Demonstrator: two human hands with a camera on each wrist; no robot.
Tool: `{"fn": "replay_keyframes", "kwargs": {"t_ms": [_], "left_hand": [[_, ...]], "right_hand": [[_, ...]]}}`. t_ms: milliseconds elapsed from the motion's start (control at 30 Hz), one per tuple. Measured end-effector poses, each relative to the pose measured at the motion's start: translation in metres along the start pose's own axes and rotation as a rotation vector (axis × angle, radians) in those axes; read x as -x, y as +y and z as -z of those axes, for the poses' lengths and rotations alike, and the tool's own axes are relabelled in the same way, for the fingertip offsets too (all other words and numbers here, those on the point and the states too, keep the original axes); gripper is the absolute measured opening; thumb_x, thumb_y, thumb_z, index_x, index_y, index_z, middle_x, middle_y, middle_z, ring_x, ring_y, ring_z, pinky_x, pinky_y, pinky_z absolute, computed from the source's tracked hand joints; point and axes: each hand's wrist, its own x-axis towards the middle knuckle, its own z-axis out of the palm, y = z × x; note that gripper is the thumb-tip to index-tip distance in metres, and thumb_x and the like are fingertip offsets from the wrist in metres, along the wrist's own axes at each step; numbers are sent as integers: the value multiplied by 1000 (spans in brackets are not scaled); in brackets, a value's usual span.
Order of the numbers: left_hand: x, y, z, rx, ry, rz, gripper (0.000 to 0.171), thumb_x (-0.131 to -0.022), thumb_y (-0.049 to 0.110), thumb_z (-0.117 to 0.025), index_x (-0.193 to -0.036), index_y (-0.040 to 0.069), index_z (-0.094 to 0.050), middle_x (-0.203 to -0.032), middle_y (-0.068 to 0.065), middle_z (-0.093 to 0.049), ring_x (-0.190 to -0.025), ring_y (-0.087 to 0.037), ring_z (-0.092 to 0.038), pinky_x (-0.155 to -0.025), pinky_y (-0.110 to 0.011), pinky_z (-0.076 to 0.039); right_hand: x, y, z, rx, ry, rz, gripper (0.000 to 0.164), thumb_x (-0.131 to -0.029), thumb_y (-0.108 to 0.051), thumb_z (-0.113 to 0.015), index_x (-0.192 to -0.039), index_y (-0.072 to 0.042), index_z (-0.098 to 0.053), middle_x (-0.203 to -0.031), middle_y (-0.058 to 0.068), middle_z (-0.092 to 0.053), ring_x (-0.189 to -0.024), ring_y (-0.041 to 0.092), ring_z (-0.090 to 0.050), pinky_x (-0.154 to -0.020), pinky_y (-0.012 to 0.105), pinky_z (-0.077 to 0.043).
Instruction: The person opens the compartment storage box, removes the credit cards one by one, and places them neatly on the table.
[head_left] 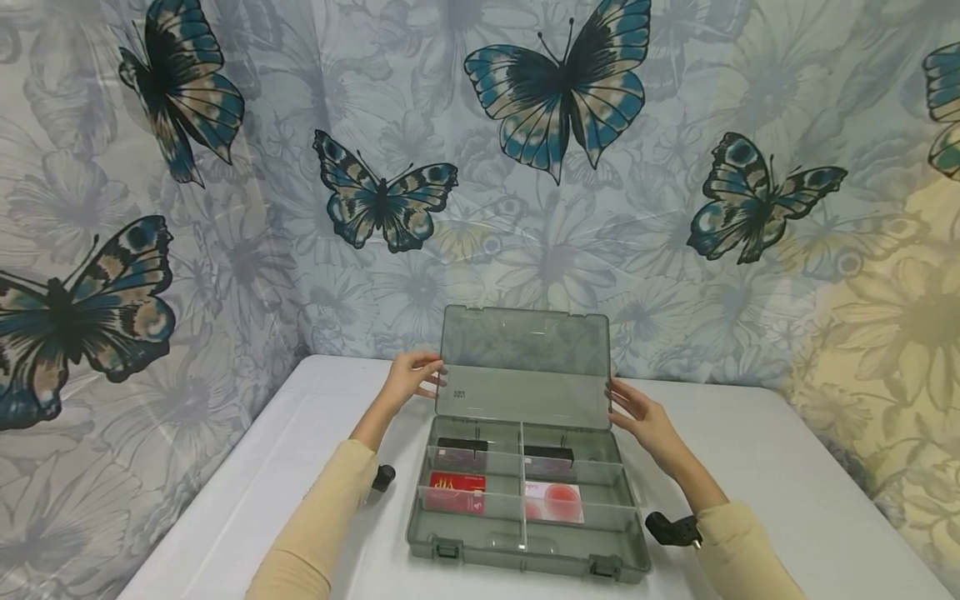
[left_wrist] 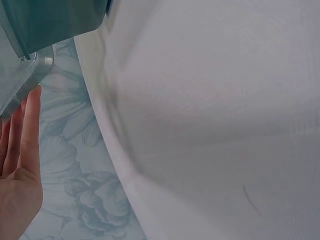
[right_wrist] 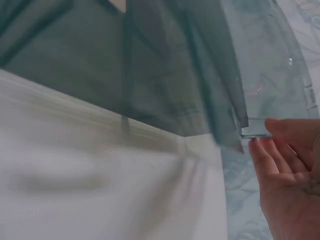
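Note:
A grey translucent organizer box (head_left: 525, 560) stands on the white table with its lid (head_left: 525, 342) raised upright at the back. Its compartments hold a red card box marked VIP (head_left: 457, 492), a white-and-red box (head_left: 553, 502) and two dark boxes, one on the left (head_left: 462, 455) and one on the right (head_left: 549, 459). At the lid's left edge is my left hand (head_left: 412, 375), its fingers (left_wrist: 31, 135) straight and the tips touching the edge; the thumb is not in the left wrist view. My right hand (head_left: 641, 417) pinches the lid's right edge between thumb and fingertips.
The white table (head_left: 720, 433) extends on both sides of the box. Behind it hangs a fabric backdrop (head_left: 420, 283) with printed butterflies and flowers. A black wrist device (head_left: 671, 529) sits by the right forearm, another (head_left: 384, 477) by the left.

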Motion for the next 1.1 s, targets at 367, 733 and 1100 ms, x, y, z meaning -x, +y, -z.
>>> {"fn": "replay_keyframes", "kwargs": {"t_ms": [367,733,1100], "left_hand": [[2,-6,0,-23,-70,24,37,-99,11,-55,-129,-11,-55,-118,-29,-65,-95,-37,-72,-69,-35,-66],[3,-14,-2,-62,-123,70,37,-99,8,-54,-131,-11,-54,-121,-28,-65,-95,-33,-72,-69,-31,-65],[3,-17,-3,-87,-169,96,36,-100,6,-53,-130,-13,-53,-121,-30,-64,-92,-32,-73,-68,-30,-65]], "right_hand": [[5,8,-1,11,-18,-2,62,-96,1,-55,-150,8,-25,-156,30,-24,-141,42,-30,-95,4,-47],[11,12,0,62,-55,-68,64,-98,-8,-56,-151,6,-24,-157,28,-24,-142,45,-29,-112,39,-46],[14,14,-1,72,-59,-118,61,-99,-14,-55,-150,6,-27,-155,28,-29,-142,43,-31,-111,32,-48]]}}
